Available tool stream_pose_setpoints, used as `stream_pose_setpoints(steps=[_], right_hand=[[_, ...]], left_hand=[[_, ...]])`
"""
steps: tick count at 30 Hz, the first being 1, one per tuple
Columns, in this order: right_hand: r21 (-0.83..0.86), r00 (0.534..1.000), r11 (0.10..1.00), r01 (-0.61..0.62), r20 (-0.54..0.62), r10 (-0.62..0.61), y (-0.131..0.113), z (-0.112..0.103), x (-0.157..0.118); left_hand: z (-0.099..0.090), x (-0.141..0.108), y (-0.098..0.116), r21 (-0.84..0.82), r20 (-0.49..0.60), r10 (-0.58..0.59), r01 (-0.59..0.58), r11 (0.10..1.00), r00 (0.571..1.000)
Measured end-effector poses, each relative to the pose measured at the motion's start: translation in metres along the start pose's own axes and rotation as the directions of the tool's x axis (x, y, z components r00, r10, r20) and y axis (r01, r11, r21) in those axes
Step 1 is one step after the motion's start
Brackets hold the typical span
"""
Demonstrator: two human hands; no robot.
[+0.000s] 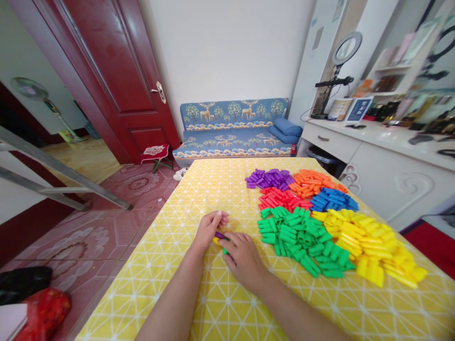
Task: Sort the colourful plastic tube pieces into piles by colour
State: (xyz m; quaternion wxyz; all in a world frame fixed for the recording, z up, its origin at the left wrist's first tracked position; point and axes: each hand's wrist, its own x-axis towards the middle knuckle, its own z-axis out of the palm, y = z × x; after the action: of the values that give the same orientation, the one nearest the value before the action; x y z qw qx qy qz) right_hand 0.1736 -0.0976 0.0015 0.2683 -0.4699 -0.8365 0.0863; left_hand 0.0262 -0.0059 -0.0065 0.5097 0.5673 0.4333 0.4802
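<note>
Near the middle of the table, my left hand (210, 231) and my right hand (245, 259) are close together over a few small plastic building pieces. A purple piece (219, 235) shows between them, with a bit of a yellow piece (215, 240) below it. Under my right fingertips a green piece (225, 251) peeks out. The fingers of both hands are curled in on these pieces. Most of the pieces are hidden by the fingers, so whether they are joined cannot be made out.
On the right half of the table (170, 237) lie loose heaps of pieces: purple (270, 179), orange (314, 182), red (282, 200), blue (334, 200), green (302, 237) and yellow (373, 241). A blue patterned sofa (232, 135) stands beyond the table. A white dresser (398, 175) is at the right.
</note>
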Motion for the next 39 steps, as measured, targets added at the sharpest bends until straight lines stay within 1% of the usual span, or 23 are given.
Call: stream_pose_setpoints(steps=[4,9,12,14,15,17,19,20,22,24,26,28,31,35,37,39], right_hand=[[-0.037,0.995,0.999,0.026,-0.093,-0.029,-0.002,0.002,-0.003],[0.011,0.978,0.996,0.094,-0.189,-0.09,-0.001,0.006,-0.007],[0.065,0.952,0.985,0.157,-0.274,-0.134,0.0,0.005,-0.006],[0.102,0.926,0.977,0.185,-0.35,-0.139,0.005,-0.001,-0.003],[0.105,0.908,0.977,0.183,-0.398,-0.128,0.01,-0.007,-0.002],[0.078,0.864,0.989,0.129,-0.499,-0.073,0.026,-0.022,0.001],[0.014,0.816,1.0,0.027,-0.578,-0.014,0.049,-0.038,0.003],[-0.025,0.8,0.999,-0.031,-0.6,0.01,0.06,-0.045,0.002],[-0.103,0.79,0.984,-0.145,-0.611,0.053,0.08,-0.057,0.0],[-0.158,0.795,0.957,-0.245,-0.597,0.105,0.091,-0.065,-0.004],[-0.187,0.811,0.929,-0.319,-0.561,0.166,0.094,-0.068,-0.006],[-0.203,0.826,0.909,-0.364,-0.522,0.214,0.093,-0.069,-0.007],[-0.227,0.842,0.891,-0.393,-0.479,0.249,0.091,-0.069,-0.006],[-0.25,0.861,0.886,-0.391,-0.439,0.256,0.09,-0.069,-0.005],[-0.238,0.862,0.89,-0.389,-0.435,0.26,0.087,-0.069,-0.004],[-0.199,0.869,0.908,-0.369,-0.421,0.261,0.079,-0.069,-0.002]], left_hand=[[0.0,0.0,-0.001,-0.013,-0.001,0.004,-0.004,1.0,1.0],[0.0,0.0,-0.001,-0.015,0.005,0.002,-0.002,1.0,1.0],[-0.001,0.0,0.0,-0.012,0.005,0.009,-0.009,1.0,1.0],[0.0,-0.001,0.0,-0.015,0.003,0.007,-0.007,1.0,1.0],[0.0,-0.001,0.0,-0.017,0.001,0.004,-0.004,1.0,1.0],[0.0,-0.001,0.0,-0.021,-0.004,0.004,-0.004,1.0,1.0],[0.0,-0.001,0.0,-0.02,-0.002,0.007,-0.007,1.0,1.0],[0.0,-0.001,-0.001,-0.018,0.0,0.007,-0.007,1.0,1.0],[0.0,-0.001,-0.002,-0.013,0.006,0.003,-0.003,1.0,1.0],[0.0,-0.001,-0.002,-0.01,0.008,0.001,-0.001,1.0,1.0],[-0.001,-0.001,-0.002,-0.009,0.011,0.004,-0.004,1.0,1.0],[-0.001,-0.001,-0.002,-0.012,0.011,0.005,-0.005,1.0,1.0],[-0.001,-0.001,-0.001,-0.013,0.007,0.004,-0.004,1.0,1.0],[-0.001,-0.001,-0.002,-0.01,0.007,0.007,-0.007,1.0,1.0],[-0.001,-0.001,-0.002,-0.008,0.008,0.009,-0.009,1.0,1.0],[-0.001,-0.001,-0.002,-0.006,0.011,0.012,-0.012,1.0,1.0]])
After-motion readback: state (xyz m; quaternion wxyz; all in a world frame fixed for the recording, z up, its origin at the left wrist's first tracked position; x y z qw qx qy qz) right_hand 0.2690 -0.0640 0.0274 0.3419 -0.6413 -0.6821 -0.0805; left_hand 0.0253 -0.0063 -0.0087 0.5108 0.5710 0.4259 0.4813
